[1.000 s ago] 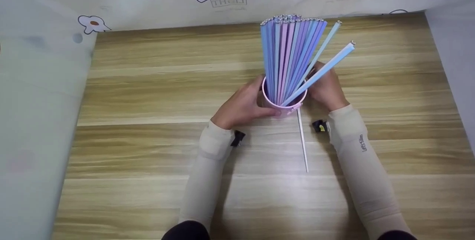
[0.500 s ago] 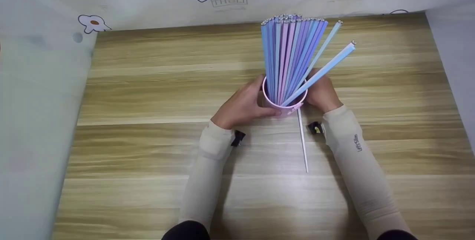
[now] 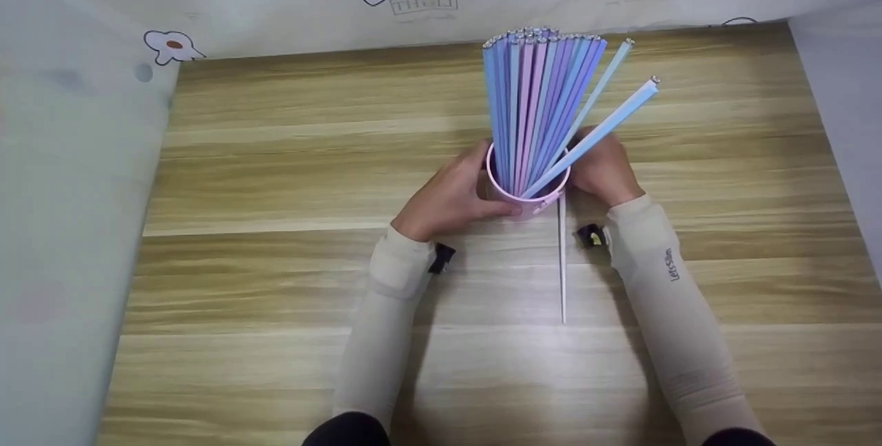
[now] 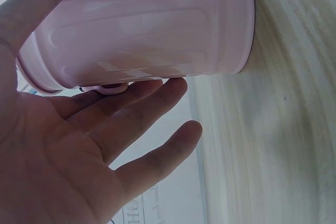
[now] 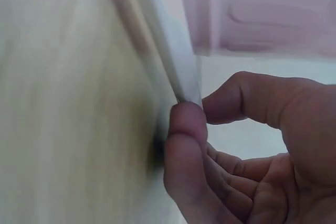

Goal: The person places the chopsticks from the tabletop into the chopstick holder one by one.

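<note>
In the head view a pink bucket [image 3: 527, 206] stands upright, packed with several slim pencil-like sticks [image 3: 544, 101] in blue, purple, pink and mint, with sparkly tops. My left hand [image 3: 448, 194] holds the bucket from the left, thumb across its front. The left wrist view shows fingertips touching the bucket wall [image 4: 136, 24], one finger apart from it. To the bucket's right, my right hand [image 3: 605, 167] is partly hidden behind the sticks. A long white stick [image 3: 563, 260] lies low beside the bucket. The right wrist view shows thumb and forefinger pinching that white stick [image 5: 176, 51].
The wood-grain table [image 3: 289, 280] extends around the bucket. A pale flower-patterned sheet [image 3: 275, 5] hangs at the back, with pale side walls [image 3: 55, 225] left and right. Two leaning sticks [image 3: 606, 132] jut out over the right hand.
The right hand moved slightly left, then a little back to the right. The white stick's near end has swung slightly left. The left hand and bucket have kept their place.
</note>
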`<state>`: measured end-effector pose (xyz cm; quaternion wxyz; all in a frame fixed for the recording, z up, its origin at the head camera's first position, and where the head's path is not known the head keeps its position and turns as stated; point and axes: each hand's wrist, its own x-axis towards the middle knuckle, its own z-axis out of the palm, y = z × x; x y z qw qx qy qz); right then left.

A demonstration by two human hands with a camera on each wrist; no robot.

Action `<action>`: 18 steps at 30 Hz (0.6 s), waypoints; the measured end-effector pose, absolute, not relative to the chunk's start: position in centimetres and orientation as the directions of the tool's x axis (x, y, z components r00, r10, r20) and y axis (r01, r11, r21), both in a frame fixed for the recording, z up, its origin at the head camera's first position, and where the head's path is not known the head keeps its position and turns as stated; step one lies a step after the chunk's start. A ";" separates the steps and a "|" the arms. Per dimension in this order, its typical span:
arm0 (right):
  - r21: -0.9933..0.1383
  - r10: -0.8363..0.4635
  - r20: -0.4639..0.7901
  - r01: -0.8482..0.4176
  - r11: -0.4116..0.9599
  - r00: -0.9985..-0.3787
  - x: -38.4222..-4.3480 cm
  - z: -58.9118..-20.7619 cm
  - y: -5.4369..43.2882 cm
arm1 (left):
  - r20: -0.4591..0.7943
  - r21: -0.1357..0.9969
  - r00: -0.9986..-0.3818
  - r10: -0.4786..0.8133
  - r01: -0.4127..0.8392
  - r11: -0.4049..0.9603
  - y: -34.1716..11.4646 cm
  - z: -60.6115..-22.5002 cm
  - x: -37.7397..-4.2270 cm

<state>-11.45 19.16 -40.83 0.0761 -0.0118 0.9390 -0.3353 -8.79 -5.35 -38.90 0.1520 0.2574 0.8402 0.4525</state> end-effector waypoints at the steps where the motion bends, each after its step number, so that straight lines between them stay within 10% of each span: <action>1: -0.633 -0.071 -0.150 0.041 0.773 -0.986 -11.5 -40.6 19.3 | -0.023 0.838 -0.822 0.569 0.295 0.460 -5.4 -38.9 -8.8; 10: -0.705 0.052 -0.066 0.084 0.704 -0.996 -11.7 -38.5 21.8 | -0.021 0.832 -0.821 0.571 0.302 0.465 -5.4 -38.8 -8.8; 18: -0.921 0.126 -0.155 0.190 0.340 -0.980 -11.1 -35.5 23.5 | -0.025 0.840 -0.818 0.575 0.294 0.455 -5.3 -38.9 -8.8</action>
